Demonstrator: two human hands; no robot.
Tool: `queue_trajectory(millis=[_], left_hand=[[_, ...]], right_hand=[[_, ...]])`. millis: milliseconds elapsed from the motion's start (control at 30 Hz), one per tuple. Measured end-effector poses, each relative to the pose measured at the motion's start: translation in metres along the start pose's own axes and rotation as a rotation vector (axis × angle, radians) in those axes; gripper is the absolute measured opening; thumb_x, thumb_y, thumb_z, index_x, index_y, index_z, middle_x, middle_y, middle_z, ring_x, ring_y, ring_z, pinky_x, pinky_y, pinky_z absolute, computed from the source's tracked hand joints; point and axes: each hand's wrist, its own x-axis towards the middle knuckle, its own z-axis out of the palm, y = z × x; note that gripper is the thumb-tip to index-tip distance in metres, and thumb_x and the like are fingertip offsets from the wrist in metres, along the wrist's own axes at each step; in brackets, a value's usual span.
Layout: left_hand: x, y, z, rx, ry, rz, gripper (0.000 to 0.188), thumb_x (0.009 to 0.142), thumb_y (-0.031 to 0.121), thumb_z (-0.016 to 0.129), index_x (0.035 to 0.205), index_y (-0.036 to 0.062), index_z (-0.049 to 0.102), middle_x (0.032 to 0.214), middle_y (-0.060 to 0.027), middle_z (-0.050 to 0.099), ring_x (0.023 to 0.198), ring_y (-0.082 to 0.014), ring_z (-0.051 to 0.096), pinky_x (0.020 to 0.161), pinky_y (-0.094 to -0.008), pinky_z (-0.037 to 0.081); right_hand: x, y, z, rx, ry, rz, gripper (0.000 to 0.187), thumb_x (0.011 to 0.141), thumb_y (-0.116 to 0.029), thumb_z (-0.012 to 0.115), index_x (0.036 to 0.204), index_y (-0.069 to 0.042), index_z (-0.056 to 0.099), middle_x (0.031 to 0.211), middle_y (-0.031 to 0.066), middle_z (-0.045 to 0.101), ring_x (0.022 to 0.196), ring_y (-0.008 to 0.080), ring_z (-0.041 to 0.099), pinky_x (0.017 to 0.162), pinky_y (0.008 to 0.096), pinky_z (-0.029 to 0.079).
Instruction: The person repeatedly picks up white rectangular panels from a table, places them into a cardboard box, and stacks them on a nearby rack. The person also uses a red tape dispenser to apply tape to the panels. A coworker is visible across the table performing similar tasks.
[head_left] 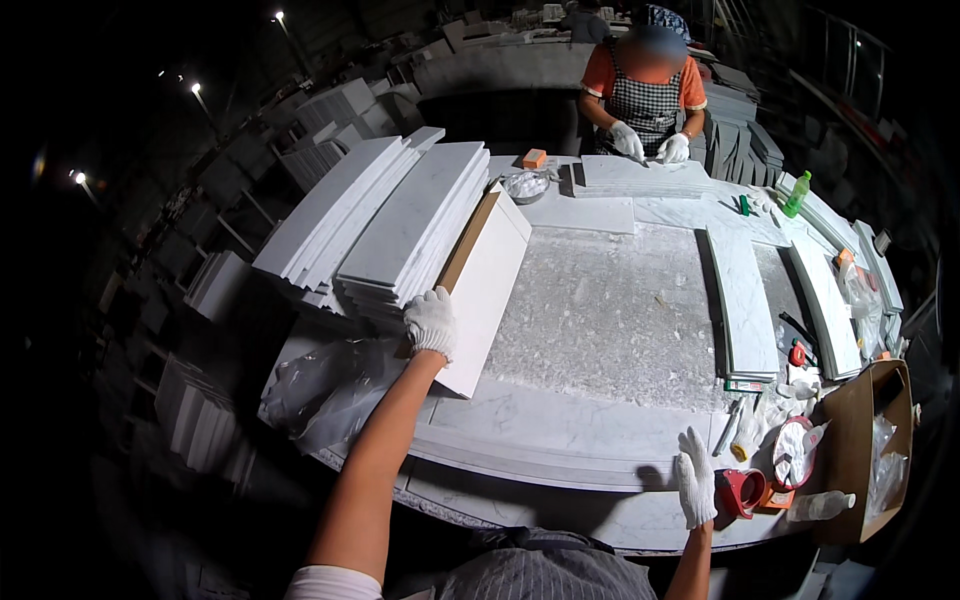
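My left hand [432,322], in a white knit glove, is at the near left corner of a long white flat box [490,295] with a brown side. Its fingers curl over the box's edge; the thumb side is partly hidden. The box leans beside a stack of grey-veined white marble slabs [415,215]. My right hand [696,480], also gloved, is raised over the table's near edge with fingers stretched upward and nothing in it. A red tape dispenser [741,492] sits just to its right.
Another slab stack [335,210] stands farther left, above crumpled plastic sheeting [335,390]. Slabs [742,300] lie along the right. An open cardboard box [868,450], a clear bottle [822,506] and a green bottle [797,194] are there too. Across the table, a gloved co-worker [645,105] handles a slab.
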Motion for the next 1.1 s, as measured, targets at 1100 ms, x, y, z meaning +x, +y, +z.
queue_trajectory(millis=[1100], left_hand=[[0.028,0.013,-0.210,-0.250,1.002,1.057,0.036,0.078,0.007,0.064,0.113,0.0113,0.056,0.116,-0.0085,0.059,0.108,-0.0247,0.060,0.092,-0.0403,0.051]], right_hand=[[0.153,-0.206,-0.101,-0.961,0.143,-0.565,0.080,0.086,-0.055,0.063,0.145,-0.004,0.042,0.139,0.0252,0.049,0.131,0.0414,0.045,0.109,0.0487,0.035]])
